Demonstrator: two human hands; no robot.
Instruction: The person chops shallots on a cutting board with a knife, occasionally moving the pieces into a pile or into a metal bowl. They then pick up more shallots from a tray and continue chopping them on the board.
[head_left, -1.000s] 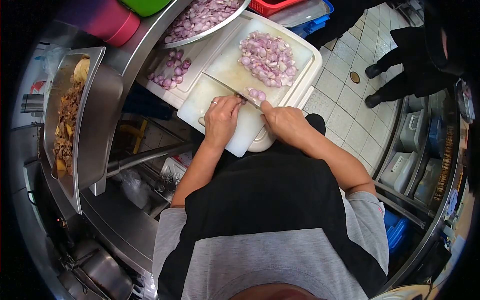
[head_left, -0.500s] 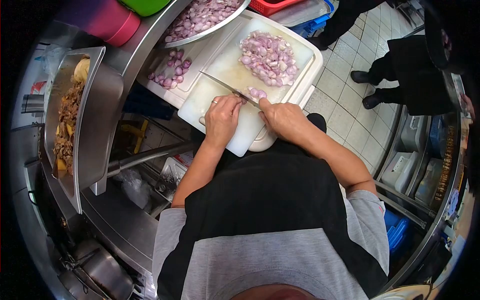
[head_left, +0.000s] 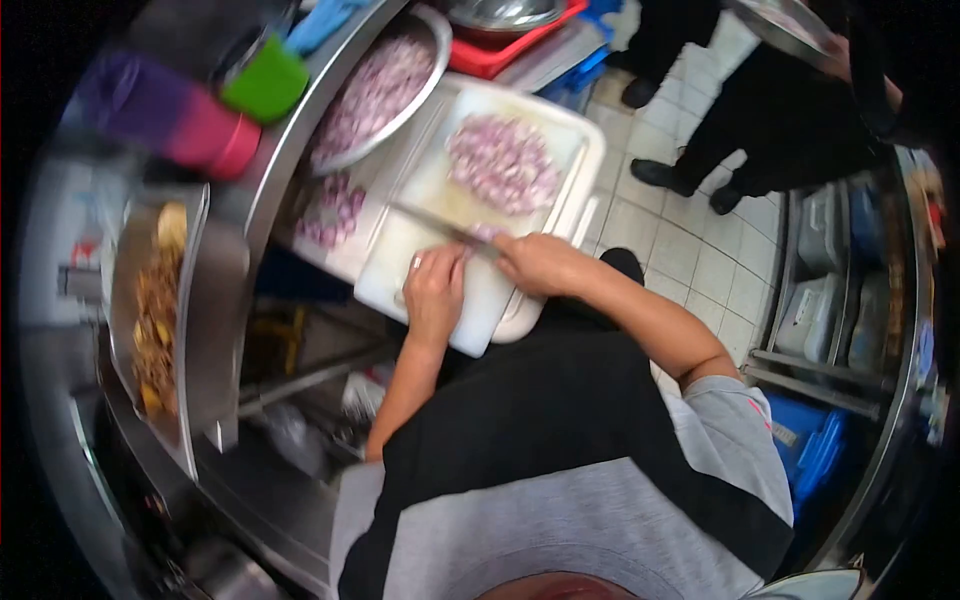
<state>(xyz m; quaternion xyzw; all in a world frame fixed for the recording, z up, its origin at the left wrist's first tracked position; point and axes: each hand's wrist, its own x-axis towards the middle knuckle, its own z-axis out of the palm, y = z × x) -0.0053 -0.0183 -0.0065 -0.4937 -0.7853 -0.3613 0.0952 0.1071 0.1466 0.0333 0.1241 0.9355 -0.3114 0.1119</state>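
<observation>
My right hand [head_left: 540,264] is wrapped round the handle of a knife [head_left: 435,222], whose blade points left across the white cutting board [head_left: 400,262]. Beside the blade my left hand [head_left: 435,285], with a ring on one finger, has its fingers curled together near a small shallot piece [head_left: 486,232]; what they hold is hidden by blur. Beyond the knife lies a pile of cut purple shallots [head_left: 503,163] on the board. Several whole shallots [head_left: 335,212] sit to the left on the white tray.
A metal bowl [head_left: 440,62] of peeled shallots stands at the upper left. A deep steel pan [head_left: 215,330] with brown food is at the left. A person in black trousers [head_left: 800,120] stands on the tiles at the upper right, holding a round metal pan.
The view has shifted and blurred, so the board and hands appear lower and slightly left. The person at the upper right now shows with a metal pan. My grip on the knife is unchanged.
</observation>
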